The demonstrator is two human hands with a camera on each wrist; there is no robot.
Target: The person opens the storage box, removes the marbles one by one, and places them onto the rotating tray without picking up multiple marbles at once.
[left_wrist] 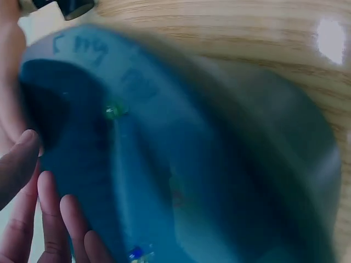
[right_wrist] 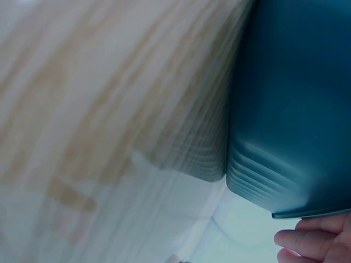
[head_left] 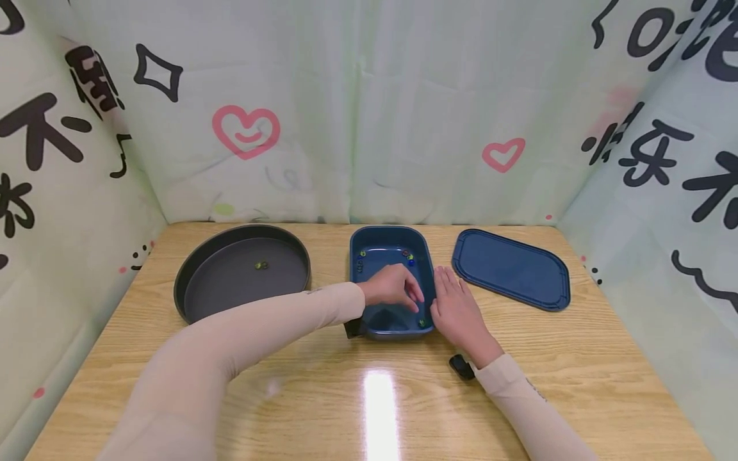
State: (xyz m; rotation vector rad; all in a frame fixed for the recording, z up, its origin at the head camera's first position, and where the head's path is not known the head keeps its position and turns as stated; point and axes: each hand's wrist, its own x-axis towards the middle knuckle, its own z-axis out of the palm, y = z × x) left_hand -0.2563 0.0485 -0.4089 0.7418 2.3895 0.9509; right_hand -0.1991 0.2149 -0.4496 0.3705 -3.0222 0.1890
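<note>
A blue rectangular tub (head_left: 425,253) stands mid-table with several small coloured marbles (head_left: 410,258) scattered inside. My left hand (head_left: 398,287) reaches down into the tub with its fingers curled over the floor near a green marble (head_left: 421,322); whether it grips one is hidden. In the left wrist view its fingers (left_wrist: 46,213) hang over the tub's blurred blue floor (left_wrist: 181,164), with a green marble (left_wrist: 114,111) nearby. My right hand (head_left: 455,307) rests flat on the table, fingers straight against the tub's right wall (right_wrist: 290,109).
A round dark grey pan (head_left: 190,282) with two marbles (head_left: 261,264) sits at the left. The tub's blue lid (head_left: 512,269) lies flat at the right. A small black object (head_left: 460,365) is by my right wrist. Printed curtains wall three sides.
</note>
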